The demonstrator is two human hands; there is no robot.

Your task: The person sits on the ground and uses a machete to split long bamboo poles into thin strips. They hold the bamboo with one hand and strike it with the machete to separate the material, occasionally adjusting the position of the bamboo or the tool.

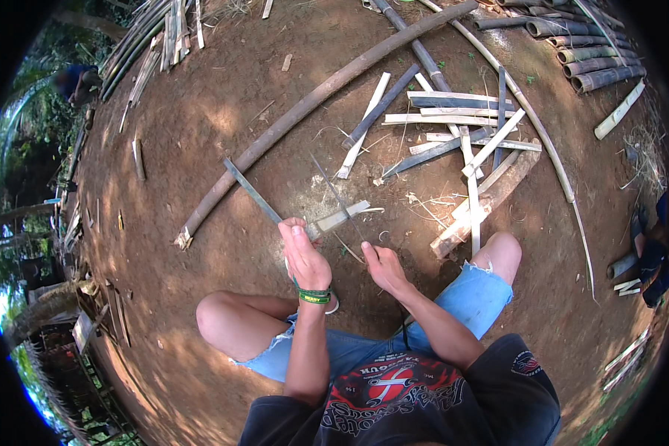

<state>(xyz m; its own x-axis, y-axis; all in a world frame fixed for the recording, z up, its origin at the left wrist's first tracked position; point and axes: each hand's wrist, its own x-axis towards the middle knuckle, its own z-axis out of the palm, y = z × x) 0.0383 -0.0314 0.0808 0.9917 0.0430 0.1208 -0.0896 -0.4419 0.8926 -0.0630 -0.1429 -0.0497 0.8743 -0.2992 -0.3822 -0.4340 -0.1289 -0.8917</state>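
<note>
Bare brown ground (pixel 223 357) is strewn with split bamboo strips (pixel 453 126), and a long bamboo pole (pixel 305 104) lies across it. A thin green bamboo strip (pixel 251 191) is gripped in the closed left hand (pixel 303 256) just ahead of the knees. A slim knife (pixel 338 197) is held in the closed right hand (pixel 383 267), its blade crossing a pale strip (pixel 342 217) on the ground.

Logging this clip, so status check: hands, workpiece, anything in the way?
Left hand shut on thin bamboo strip. Right hand shut on slim blade. Cut bamboo slats scattered on dirt ahead; long pole beyond, apart from both hands.
</note>
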